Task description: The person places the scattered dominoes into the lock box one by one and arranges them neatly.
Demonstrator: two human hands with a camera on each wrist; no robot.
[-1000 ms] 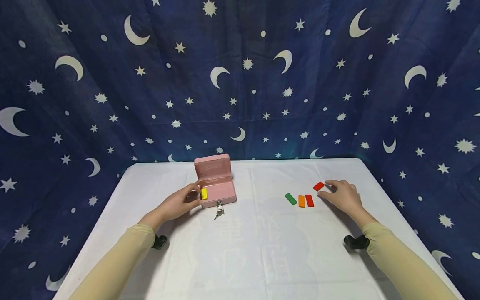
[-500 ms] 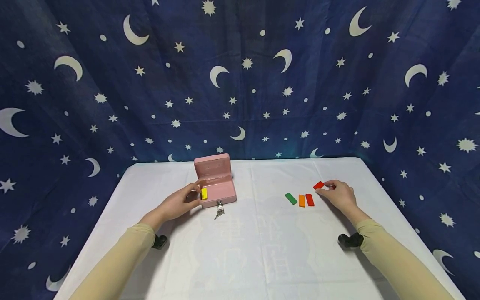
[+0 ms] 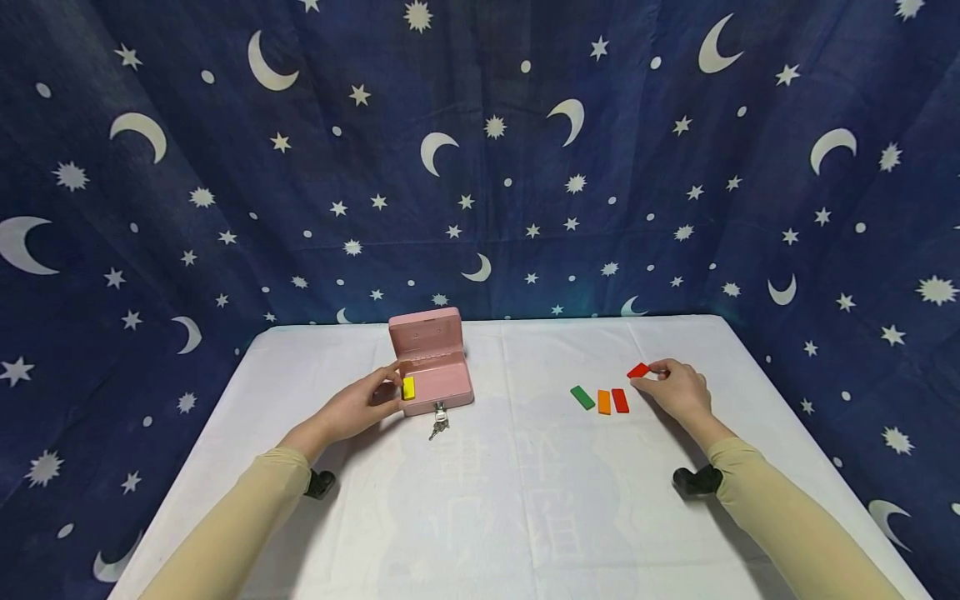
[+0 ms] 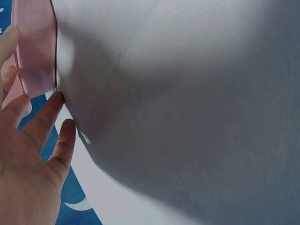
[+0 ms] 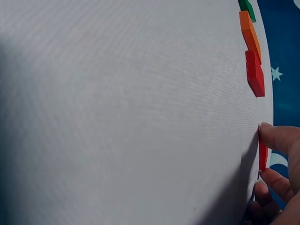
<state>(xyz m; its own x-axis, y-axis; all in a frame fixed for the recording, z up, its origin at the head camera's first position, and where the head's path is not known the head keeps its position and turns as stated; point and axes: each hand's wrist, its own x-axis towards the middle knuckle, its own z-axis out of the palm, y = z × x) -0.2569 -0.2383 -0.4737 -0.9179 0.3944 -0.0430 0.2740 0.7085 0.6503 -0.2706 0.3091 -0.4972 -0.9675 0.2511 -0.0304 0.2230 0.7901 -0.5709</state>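
A pink metal cash box stands with its lid raised, left of the table's middle. Inside, by its left wall, sits a yellow block. My left hand touches the box's left side with its fingers mostly extended; some fingertips are hidden in the left wrist view. Far to the right, my right hand pinches a flat red block by its ends, thumb and a finger on it. Whether this block is lifted off the cloth, I cannot tell. The right wrist view shows that same red block edge-on.
Left of my right hand lie a green block, an orange block and a second red block. Keys hang from the lock at the box's front. A white cloth covers the table, and a starry blue curtain rises behind.
My right hand has moved slightly left and its fingers have come together on the red block, which it now pinches. The left hand and the box have stayed in place.
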